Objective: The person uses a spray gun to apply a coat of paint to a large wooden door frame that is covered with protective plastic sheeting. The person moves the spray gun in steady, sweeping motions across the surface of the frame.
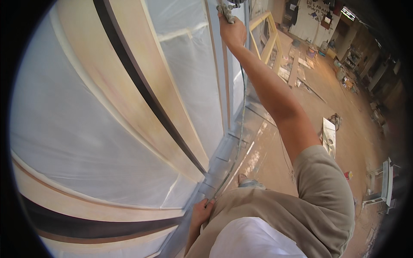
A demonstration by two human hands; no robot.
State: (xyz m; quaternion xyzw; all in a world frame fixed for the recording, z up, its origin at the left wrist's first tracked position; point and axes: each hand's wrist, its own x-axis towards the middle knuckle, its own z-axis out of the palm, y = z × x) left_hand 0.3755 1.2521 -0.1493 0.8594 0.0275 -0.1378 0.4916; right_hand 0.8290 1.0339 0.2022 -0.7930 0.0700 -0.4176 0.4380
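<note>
Raised at the top of the head view, my right hand (234, 33) is closed around the grip of a metal spray gun (226, 13). A thin hose (241, 124) hangs from beneath that hand and runs down toward my body. Low by my waist, my left hand (201, 213) has its fingers closed around the hose's lower part. To my left stand pale wooden frames (172, 101) with dark strips (142, 90), their panels covered by translucent plastic sheeting (81, 129). The gun's upper end is cut off by the picture's edge.
Yellowish wooden frames (269, 41) lean beyond my right arm. Loose boards (294, 69) lie on the brown floor (312, 101). A white board (329, 135) lies to the right, and a pale metal stand (382, 182) stands farther right. Clutter lines the far wall.
</note>
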